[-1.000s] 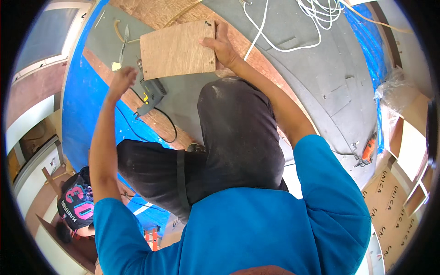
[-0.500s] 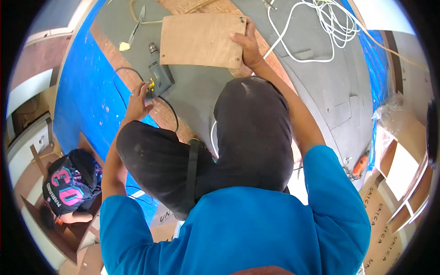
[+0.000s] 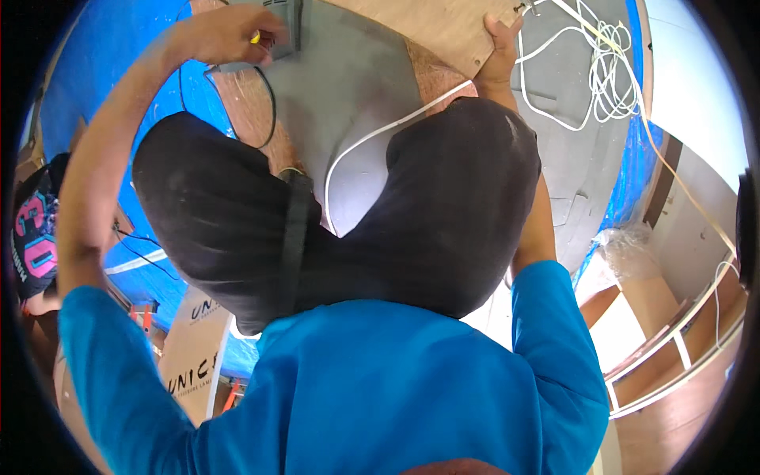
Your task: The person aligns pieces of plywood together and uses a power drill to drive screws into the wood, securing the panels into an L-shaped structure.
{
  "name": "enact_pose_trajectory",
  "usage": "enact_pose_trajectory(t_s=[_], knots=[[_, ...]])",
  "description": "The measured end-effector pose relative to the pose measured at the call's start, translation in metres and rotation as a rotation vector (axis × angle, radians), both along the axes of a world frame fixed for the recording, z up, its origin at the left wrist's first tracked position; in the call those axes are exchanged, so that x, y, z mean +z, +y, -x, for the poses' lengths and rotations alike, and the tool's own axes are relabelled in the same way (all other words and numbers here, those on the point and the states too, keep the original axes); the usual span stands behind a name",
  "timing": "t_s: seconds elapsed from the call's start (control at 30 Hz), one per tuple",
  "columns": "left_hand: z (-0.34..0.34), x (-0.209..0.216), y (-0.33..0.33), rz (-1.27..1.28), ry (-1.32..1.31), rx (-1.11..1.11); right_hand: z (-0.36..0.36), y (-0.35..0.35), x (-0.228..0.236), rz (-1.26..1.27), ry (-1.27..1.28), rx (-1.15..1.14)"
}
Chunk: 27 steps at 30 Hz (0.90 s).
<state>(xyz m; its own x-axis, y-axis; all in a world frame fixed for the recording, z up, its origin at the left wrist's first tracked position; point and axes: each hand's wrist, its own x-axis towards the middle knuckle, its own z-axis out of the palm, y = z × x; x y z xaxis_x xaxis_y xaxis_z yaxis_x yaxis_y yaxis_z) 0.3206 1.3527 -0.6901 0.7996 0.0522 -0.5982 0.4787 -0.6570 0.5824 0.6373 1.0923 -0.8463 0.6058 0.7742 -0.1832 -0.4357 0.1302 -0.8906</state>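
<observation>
My right hand (image 3: 497, 65) grips the near right corner of a flat light-brown wooden board (image 3: 431, 22), thumb on the upper face. The board's far part runs out of view at the top. At the upper left my left hand (image 3: 233, 36) is closed at the handle of a grey power drill (image 3: 291, 28). Its curled fingers are partly blurred, with a bit of yellow showing between them. The drill's front end is out of sight, and a dark cord (image 3: 273, 107) trails from beneath the hand.
A white cable (image 3: 348, 150) curves between my knees, and more white cable (image 3: 613, 79) lies coiled at the upper right. Blue sheeting (image 3: 107, 67) borders the grey floor covering (image 3: 340, 75). Another person (image 3: 36, 237) is at the far left. A cardboard box (image 3: 190, 348) lies beside my left arm.
My view has shifted. The board has moved up and right with my right hand, now tilted and partly out of view. My left hand has moved up with the drill, its fingers more curled.
</observation>
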Motion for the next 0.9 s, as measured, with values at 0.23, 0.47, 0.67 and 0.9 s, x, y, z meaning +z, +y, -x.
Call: enact_pose_trajectory(t_s=[0.23, 0.47, 0.67, 0.9], knots=[[-0.086, -0.028, -0.18, 0.741, -0.149, 0.864, 0.022, 0.022, 0.026, -0.082, 0.024, -0.021], [-0.132, 0.004, -0.205, 1.382, -0.04, 1.415, 0.021, 0.027, 0.036, -0.127, -0.06, -0.031], [-0.145, -0.007, -0.206, 1.312, 0.007, 1.554, 0.022, 0.03, 0.036, -0.157, -0.114, -0.037], [-0.153, 0.001, -0.207, 1.152, 0.089, 1.561, 0.016, 0.03, 0.029, -0.146, -0.554, -0.092]])
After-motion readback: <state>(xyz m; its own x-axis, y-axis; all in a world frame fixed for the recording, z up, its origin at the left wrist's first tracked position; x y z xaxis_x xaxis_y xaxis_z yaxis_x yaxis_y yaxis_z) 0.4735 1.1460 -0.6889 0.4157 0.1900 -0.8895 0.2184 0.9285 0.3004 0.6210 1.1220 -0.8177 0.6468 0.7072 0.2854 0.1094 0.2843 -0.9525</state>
